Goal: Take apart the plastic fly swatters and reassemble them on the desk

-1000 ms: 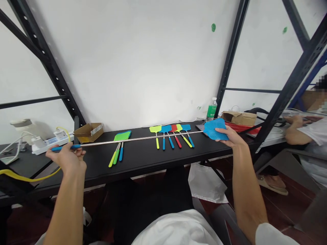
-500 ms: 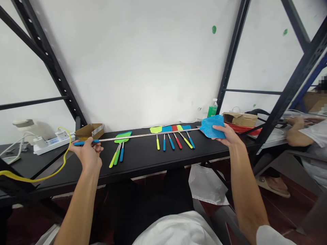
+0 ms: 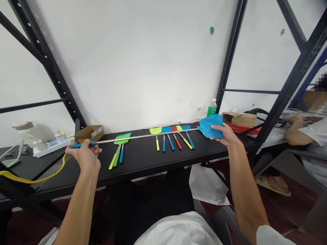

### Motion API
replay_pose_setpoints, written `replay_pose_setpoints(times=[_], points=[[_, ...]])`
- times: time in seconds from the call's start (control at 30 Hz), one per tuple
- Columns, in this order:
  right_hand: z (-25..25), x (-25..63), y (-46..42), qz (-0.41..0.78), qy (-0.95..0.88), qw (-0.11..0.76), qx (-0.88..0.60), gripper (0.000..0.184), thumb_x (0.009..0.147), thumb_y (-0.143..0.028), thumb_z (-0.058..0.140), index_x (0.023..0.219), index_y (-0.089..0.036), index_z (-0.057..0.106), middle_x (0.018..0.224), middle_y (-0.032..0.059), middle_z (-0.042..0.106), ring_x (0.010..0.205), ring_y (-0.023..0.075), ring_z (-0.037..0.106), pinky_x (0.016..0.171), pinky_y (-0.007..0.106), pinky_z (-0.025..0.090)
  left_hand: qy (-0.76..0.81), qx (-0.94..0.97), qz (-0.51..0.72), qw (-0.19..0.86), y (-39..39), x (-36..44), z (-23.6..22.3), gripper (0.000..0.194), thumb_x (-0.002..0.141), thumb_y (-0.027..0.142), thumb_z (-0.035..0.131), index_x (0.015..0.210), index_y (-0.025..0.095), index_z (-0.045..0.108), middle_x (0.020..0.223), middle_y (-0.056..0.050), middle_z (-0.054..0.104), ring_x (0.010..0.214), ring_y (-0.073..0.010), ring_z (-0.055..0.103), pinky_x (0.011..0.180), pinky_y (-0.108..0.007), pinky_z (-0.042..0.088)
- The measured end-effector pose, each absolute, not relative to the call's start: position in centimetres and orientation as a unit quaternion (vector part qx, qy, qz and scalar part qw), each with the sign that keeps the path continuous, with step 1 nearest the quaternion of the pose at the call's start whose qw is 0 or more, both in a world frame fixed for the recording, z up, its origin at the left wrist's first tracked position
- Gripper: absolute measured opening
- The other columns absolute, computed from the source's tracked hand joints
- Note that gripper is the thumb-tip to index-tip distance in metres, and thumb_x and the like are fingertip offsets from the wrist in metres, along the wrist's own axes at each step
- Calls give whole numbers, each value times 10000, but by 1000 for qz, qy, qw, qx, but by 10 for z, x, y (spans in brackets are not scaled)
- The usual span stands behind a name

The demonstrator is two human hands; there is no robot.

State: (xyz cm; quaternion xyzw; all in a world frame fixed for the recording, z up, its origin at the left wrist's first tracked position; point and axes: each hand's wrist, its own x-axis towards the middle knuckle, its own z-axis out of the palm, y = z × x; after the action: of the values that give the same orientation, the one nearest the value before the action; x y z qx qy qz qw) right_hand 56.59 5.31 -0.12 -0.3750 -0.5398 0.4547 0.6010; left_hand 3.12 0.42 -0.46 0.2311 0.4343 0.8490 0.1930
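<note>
A blue fly swatter (image 3: 207,126) with a long thin metal rod is stretched between my two hands, above the black table. My left hand (image 3: 85,154) is closed around its blue handle. At the other end my right hand (image 3: 227,133) pinches the perforated blue head. Beneath the rod, a small stack of fly swatters (image 3: 123,138) lies at centre left, with yellow, green and blue handles. A row of short fly swatters (image 3: 169,137) in yellow, blue and red lies further right, heads toward the wall and partly overlapping.
An open cardboard box (image 3: 90,132) and a white power strip (image 3: 49,147) with a yellow cable stand at left. A green-labelled bottle (image 3: 212,108) and another cardboard box (image 3: 239,119) are at back right. Black shelf posts (image 3: 231,56) flank the table. A co-worker sits at far right.
My left hand has moved right with the handle, and the metal rod looks shorter. My right hand has shifted slightly left with the swatter head. The swatters on the table stay put.
</note>
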Motion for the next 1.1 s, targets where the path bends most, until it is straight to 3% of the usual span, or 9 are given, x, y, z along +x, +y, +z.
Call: replay_pose_setpoints(times=[0.27, 0.6, 0.7, 0.8, 0.9, 1.1], points=[[5, 538, 50, 471, -565, 586, -339, 364, 673, -381, 836, 863, -174, 606, 619, 29, 662, 439, 178, 629, 280, 200, 359, 418, 280, 837, 214, 2, 78, -1, 436, 787, 115, 577, 1003, 282, 237, 693, 95, 463, 461, -100, 482, 416, -185, 367], [1, 521, 57, 489, -584, 569, -311, 297, 697, -348, 825, 850, -179, 635, 638, 21, 669, 472, 172, 643, 307, 201, 400, 385, 330, 820, 266, -9, 105, 6, 542, 711, 120, 658, 1002, 293, 235, 642, 129, 454, 424, -80, 420, 432, -186, 356], [4, 527, 52, 498, -583, 565, -303, 325, 704, -371, 823, 892, -172, 648, 672, 42, 686, 483, 177, 651, 308, 205, 409, 378, 351, 813, 271, -14, 91, 12, 461, 705, 158, 683, 967, 274, 320, 604, 116, 455, 423, -87, 410, 428, -200, 364], [7, 537, 46, 500, -588, 550, -320, 375, 688, -385, 836, 926, -155, 660, 699, 64, 702, 471, 179, 650, 301, 203, 408, 402, 382, 793, 249, -19, 73, 16, 288, 720, 237, 724, 791, 218, 446, 524, 91, 391, 421, -82, 381, 412, -207, 349], [8, 547, 42, 500, -587, 541, -336, 389, 668, -399, 851, 899, -146, 666, 678, 67, 698, 434, 167, 629, 291, 199, 403, 448, 448, 728, 263, -24, 55, 16, 332, 710, 289, 793, 635, 181, 488, 489, 69, 372, 415, -66, 360, 421, -214, 345], [4, 552, 48, 490, -574, 555, -349, 353, 701, -459, 828, 774, -162, 650, 579, 34, 643, 389, 142, 569, 317, 227, 465, 516, 586, 536, 320, -39, 29, 16, 277, 698, 411, 820, 761, 173, 692, 412, 77, 300, 388, -63, 264, 419, -220, 285]])
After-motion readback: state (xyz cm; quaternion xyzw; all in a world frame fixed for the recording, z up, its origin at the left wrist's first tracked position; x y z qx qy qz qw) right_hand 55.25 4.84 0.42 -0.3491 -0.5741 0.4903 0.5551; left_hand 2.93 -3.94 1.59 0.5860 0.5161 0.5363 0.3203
